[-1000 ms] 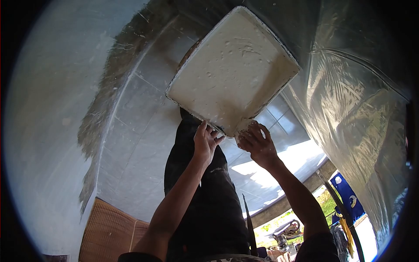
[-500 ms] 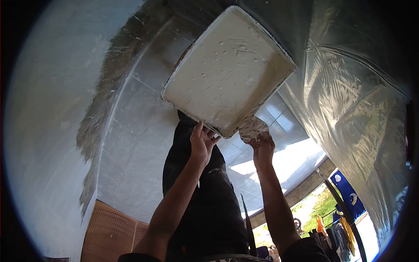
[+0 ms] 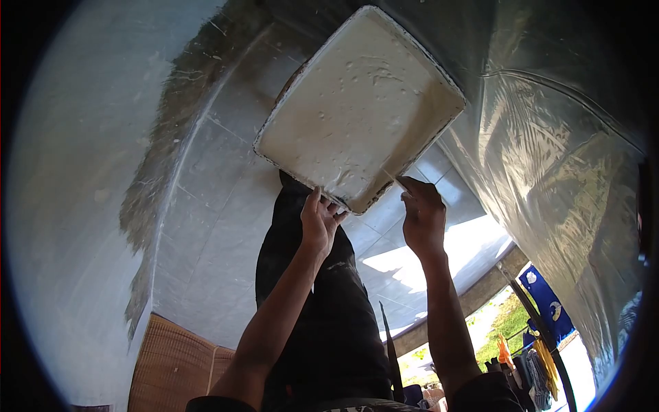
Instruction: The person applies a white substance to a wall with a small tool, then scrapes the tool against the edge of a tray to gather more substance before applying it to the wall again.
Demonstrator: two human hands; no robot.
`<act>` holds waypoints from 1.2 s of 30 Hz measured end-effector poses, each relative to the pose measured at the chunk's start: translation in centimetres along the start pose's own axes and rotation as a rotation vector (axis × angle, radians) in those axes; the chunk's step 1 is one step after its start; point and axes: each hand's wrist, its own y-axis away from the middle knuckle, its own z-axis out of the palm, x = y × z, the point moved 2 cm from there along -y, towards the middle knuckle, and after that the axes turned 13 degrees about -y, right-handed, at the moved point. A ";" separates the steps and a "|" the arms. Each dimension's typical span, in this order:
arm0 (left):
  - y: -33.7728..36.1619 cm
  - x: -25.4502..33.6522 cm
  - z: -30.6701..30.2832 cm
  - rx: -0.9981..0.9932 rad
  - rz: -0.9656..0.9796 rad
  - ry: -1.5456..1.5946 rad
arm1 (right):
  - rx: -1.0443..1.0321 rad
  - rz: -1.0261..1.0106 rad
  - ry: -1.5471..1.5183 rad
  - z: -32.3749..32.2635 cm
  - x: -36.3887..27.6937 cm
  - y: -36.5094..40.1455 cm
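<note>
A rectangular tray [image 3: 439, 129] with a chipped, stained rim holds a smooth off-white wet mix [image 3: 357, 103] with bubbles and ripples. My left hand [image 3: 321, 223] grips the tray's near rim close to its corner, thumb at the edge and fingers curled below. At the right of that corner, my right hand [image 3: 424, 213] is closed on a thin flat scraper [image 3: 397, 180], turned edge-on to me. Its tip overlaps the tray's right inner wall. Fresh ripples mark the mix near the corner by my left thumb.
Under the tray are my dark trousers [image 3: 319, 323] and a grey tiled floor [image 3: 213, 226]. A pale wall [image 3: 82, 206] with a dark unpainted band rises at left, beside a woven brown panel [image 3: 171, 364]. Shiny plastic sheeting [image 3: 528, 144] hangs at right, near hanging clothes [image 3: 535, 374].
My right hand has moved up and slightly right, turning the scraper from its broad, mix-smeared face to edge-on at the tray. My left hand keeps its hold on the rim.
</note>
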 end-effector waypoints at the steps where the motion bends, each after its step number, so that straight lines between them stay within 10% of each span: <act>1: 0.0 0.0 0.0 0.000 -0.002 0.001 | -0.103 -0.260 0.259 0.5 -1.0 -0.6; 20: -0.5 -0.6 -1.1 -0.044 -0.011 0.068 | -0.444 -0.629 0.530 4.6 1.8 1.5; 36: 0.0 0.5 0.5 0.009 -0.009 0.093 | -0.820 -0.533 0.792 5.3 0.1 -0.6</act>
